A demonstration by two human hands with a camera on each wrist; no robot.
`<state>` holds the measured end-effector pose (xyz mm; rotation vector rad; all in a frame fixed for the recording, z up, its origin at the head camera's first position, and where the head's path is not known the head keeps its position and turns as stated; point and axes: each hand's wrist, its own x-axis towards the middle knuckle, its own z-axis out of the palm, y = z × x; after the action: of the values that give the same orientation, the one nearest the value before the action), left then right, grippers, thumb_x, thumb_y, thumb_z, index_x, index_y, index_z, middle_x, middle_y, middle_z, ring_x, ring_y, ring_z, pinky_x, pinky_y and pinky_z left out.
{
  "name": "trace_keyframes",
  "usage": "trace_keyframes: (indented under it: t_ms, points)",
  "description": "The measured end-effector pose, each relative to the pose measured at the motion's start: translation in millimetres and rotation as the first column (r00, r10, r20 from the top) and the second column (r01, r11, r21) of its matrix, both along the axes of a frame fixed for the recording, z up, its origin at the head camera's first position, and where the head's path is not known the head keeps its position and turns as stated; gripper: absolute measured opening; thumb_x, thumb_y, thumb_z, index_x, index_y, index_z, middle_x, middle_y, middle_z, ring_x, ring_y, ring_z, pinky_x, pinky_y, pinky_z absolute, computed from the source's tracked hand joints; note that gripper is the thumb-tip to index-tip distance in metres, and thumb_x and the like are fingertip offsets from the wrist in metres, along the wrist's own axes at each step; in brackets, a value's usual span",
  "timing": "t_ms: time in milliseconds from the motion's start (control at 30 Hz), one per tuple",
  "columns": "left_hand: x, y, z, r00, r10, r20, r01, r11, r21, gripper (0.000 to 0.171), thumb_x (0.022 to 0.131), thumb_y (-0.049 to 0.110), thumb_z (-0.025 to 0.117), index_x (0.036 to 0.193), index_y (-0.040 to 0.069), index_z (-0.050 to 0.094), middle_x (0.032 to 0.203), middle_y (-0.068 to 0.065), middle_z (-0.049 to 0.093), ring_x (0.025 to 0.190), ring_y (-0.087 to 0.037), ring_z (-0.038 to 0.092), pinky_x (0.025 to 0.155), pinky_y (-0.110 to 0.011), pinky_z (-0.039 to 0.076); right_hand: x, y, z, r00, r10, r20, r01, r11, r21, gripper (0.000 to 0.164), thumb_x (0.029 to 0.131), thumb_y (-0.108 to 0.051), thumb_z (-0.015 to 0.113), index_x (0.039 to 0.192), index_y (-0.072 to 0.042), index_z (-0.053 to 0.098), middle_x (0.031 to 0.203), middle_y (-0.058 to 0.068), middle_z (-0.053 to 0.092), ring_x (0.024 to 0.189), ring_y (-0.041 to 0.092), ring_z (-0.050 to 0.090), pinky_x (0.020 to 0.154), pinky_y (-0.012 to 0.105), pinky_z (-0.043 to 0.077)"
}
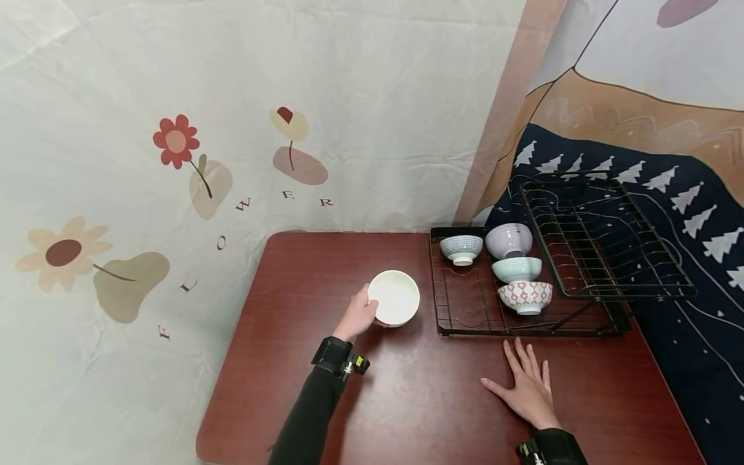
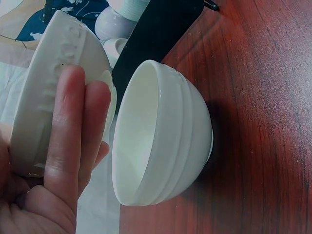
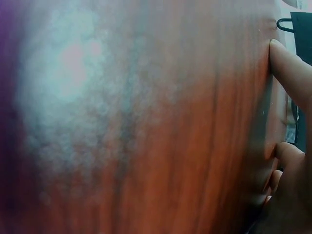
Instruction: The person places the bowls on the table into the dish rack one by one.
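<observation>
My left hand (image 1: 357, 316) grips a white bowl (image 1: 395, 297) by its side, thumb on the rim and fingers under it. In the left wrist view this held bowl (image 2: 36, 97) is above a second white bowl (image 2: 183, 136), which stands upright on the table; from the head view the held one hides it. My right hand (image 1: 530, 395) rests on the table with its fingers spread, the fingertips near the front edge of the black dish rack (image 1: 476, 332). Only part of that hand's fingers (image 3: 292, 73) shows in the right wrist view.
On the rack's lower level sit a blue-patterned bowl (image 1: 462, 245), a lilac bowl (image 1: 509, 240), a pale green bowl (image 1: 516, 268) and a red-and-white patterned bowl (image 1: 526, 296), all tilted. A raised wire shelf (image 1: 604, 239) overhangs the right side. The brown table (image 1: 279, 387) meets a printed wall cloth (image 1: 378, 129).
</observation>
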<state>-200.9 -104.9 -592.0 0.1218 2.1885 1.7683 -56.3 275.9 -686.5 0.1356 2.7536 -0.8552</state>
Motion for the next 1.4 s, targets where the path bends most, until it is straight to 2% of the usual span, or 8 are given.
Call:
trace_keyframes:
  t_ms: [367,533,633,800,1000,1133,1267,1400]
  points:
    - [0.4,5,0.8,1.000,-0.001,-0.009,0.001,1.000,0.001,0.053,0.107,-0.004,0.041,0.160,-0.007,0.043,0.141,-0.040,0.061,0.091,-0.042,0.081,0.080,-0.070,0.065,-2.9,3,6.3,0.999,0.018,0.037,-0.018,1.000,-0.003,0.118,0.092,-0.066,0.078,0.174,0.000,0.024,0.181,0.035,0.010,0.169,0.059,0.000,0.129,0.082,-0.009]
    - [1.7,10,3.7,0.999,-0.032,-0.007,0.032,0.999,0.000,0.053,0.107,-0.004,0.040,0.160,-0.008,0.042,0.141,-0.042,0.061,0.090,-0.043,0.082,0.081,-0.071,0.064,-5.8,-6,57.5,0.991,-0.014,0.133,0.011,1.000,0.020,0.096,0.102,-0.064,0.070,0.170,-0.003,0.039,0.172,0.035,0.038,0.155,0.064,0.037,0.113,0.083,0.038]
    - [2.9,12,5.5,0.999,-0.052,-0.009,0.052,0.999,0.001,0.053,0.108,-0.003,0.040,0.161,-0.008,0.041,0.141,-0.042,0.061,0.089,-0.043,0.082,0.082,-0.071,0.064,-9.8,-29,88.2,0.996,-0.089,-0.008,0.088,0.989,-0.115,0.069,0.107,-0.046,0.072,0.161,-0.005,0.056,0.148,0.028,0.069,0.127,0.047,0.073,0.098,0.059,0.061]
    - [5.3,17,8.0,0.996,-0.087,-0.031,0.087,0.996,-0.012,0.057,0.107,-0.004,0.039,0.163,-0.007,0.040,0.141,-0.041,0.063,0.088,-0.044,0.082,0.078,-0.068,0.066,-44.5,-77,98.9,0.942,-0.188,-0.277,0.039,0.883,-0.468,0.050,0.109,-0.016,0.071,0.157,-0.005,0.061,0.133,0.024,0.078,0.106,0.006,0.077,0.087,0.016,0.060]
    - [14.6,31,13.3,0.982,-0.182,-0.039,0.183,0.983,0.010,0.052,0.106,-0.004,0.039,0.157,-0.008,0.046,0.129,-0.040,0.070,0.085,-0.045,0.083,0.074,-0.067,0.066,-89.3,-123,96.9,0.971,-0.119,-0.206,-0.050,0.745,-0.665,0.061,0.120,-0.029,0.048,0.175,-0.011,0.030,0.170,0.027,0.046,0.144,0.040,0.061,0.104,0.022,0.054]
    - [18.4,40,18.3,0.977,-0.208,-0.039,0.208,0.978,0.014,0.047,0.106,-0.003,0.039,0.151,-0.009,0.050,0.120,-0.038,0.073,0.079,-0.041,0.083,0.070,-0.058,0.069,-99.4,-139,93.9,0.965,-0.157,-0.208,-0.051,0.668,-0.742,0.053,0.122,-0.030,0.034,0.168,-0.003,0.043,0.165,0.026,0.050,0.140,0.024,0.057,0.103,0.017,0.043]
    - [18.6,42,21.2,0.980,-0.196,-0.020,0.197,0.980,0.015,0.044,0.107,-0.002,0.038,0.149,-0.007,0.052,0.116,-0.036,0.075,0.074,-0.034,0.082,0.065,-0.047,0.069,-99.9,-146,88.6,0.930,-0.230,-0.287,-0.072,0.651,-0.755,0.049,0.122,-0.022,0.032,0.153,0.008,0.056,0.146,0.032,0.061,0.116,0.002,0.058,0.096,0.015,0.044]
    - [18.3,42,19.3,0.980,-0.197,0.002,0.196,0.980,0.023,0.042,0.108,0.001,0.041,0.148,-0.007,0.053,0.111,-0.035,0.077,0.070,-0.026,0.079,0.070,-0.058,0.069,-99.0,-147,84.9,0.908,-0.254,-0.335,-0.097,0.648,-0.755,0.053,0.121,-0.030,0.034,0.148,0.007,0.060,0.139,0.032,0.064,0.110,-0.002,0.058,0.092,0.015,0.045]
